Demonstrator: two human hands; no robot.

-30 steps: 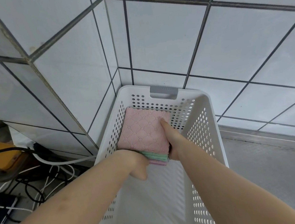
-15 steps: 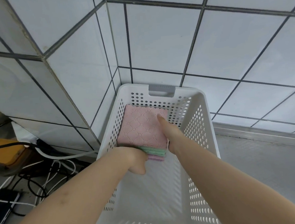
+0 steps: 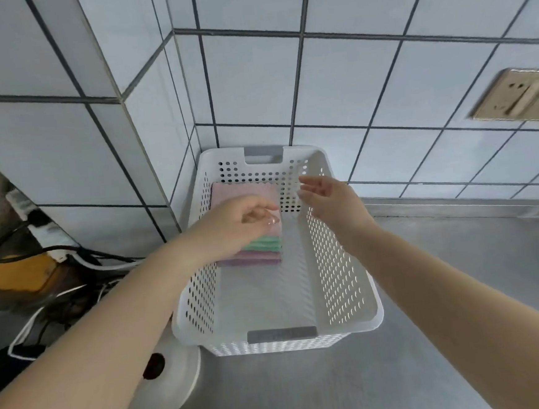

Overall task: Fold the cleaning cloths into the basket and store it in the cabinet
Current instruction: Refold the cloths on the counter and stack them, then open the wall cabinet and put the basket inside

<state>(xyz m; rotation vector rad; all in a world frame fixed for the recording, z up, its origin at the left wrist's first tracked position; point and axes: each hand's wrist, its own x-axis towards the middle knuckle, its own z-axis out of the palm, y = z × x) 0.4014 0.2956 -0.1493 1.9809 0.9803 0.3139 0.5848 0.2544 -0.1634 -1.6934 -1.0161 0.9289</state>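
A white perforated basket (image 3: pixel 345 282) stands on the steel counter in the tiled corner. A stack of folded cloths (image 3: pixel 262 248), pink on top with green and purple edges showing, lies at the basket's far left end. My left hand (image 3: pixel 237 223) hovers above the stack with loosely curled fingers and holds nothing. My right hand (image 3: pixel 332 199) is raised over the basket's right wall, fingers relaxed and spread, and it is empty too. Part of the stack is hidden under my left hand.
A white roll (image 3: pixel 166 386) lies on the counter just left of the basket's near end. Cables, a power strip (image 3: pixel 55 243) and a yellow object (image 3: pixel 22 272) crowd the left side. A wall socket (image 3: pixel 517 97) is at upper right. Bare steel counter (image 3: pixel 461 286) stretches right.
Both hands have let go of the cloth stack and lifted out of the basket. The stack stays at the far left end. The view has pulled back and up.
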